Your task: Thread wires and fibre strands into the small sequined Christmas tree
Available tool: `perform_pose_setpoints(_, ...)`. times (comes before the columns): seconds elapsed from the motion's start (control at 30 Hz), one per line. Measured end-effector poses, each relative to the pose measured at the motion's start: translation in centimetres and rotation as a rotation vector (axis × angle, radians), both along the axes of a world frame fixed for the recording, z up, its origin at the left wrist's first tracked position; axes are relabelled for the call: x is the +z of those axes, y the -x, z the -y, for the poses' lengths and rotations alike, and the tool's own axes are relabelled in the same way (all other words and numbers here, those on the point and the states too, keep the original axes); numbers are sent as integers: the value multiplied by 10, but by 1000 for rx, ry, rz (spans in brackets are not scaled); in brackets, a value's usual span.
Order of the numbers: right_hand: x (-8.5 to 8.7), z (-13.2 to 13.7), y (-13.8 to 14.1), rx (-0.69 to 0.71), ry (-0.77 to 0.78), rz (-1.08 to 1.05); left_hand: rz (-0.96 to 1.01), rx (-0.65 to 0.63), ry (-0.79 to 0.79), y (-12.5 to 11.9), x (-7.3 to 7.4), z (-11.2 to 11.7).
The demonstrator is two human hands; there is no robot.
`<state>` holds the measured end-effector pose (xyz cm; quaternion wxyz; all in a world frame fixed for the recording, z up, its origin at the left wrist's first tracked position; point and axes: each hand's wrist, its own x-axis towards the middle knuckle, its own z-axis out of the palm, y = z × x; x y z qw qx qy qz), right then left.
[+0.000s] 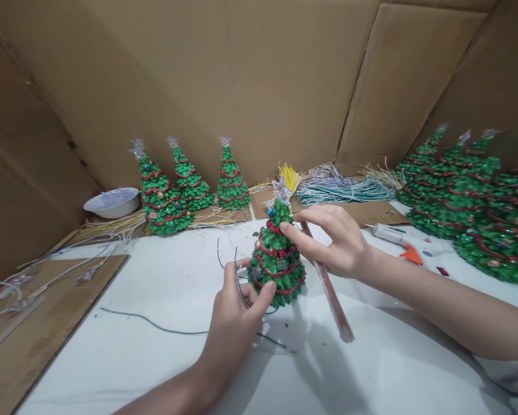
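A small green Christmas tree figurine (280, 259) with red garlands, coloured baubles and a clear star stands between my hands. My left hand (239, 308) grips it low down, thumb on the front near the base. Thin dark green wires (155, 323) run by the left fingers and across the white surface. My right hand (334, 239) is closed around a flat brown stick (334, 305) with a pale, worn lower end. The stick slants down to the right below the palm. Two right fingertips touch the tree just below its top.
More trees (233, 184) stand at the back, with a larger group (462, 190) on the right. Bundled wires (345, 187) lie on cardboard behind my hands. A white bowl (112, 203) sits back left. A white tool with an orange trigger (393, 237) lies right. Cardboard walls enclose the area.
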<state>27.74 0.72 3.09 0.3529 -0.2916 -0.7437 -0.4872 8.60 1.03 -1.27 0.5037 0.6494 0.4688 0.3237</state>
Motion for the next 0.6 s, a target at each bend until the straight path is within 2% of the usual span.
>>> perform_pose_setpoints(0.2, 0, 2, 3, -71, 2, 16, -1, 9, -7, 0, 0, 0)
perform_pose_setpoints(0.6, 1, 2, 1, -42, -13, 88, 4, -5, -8, 1, -1, 0)
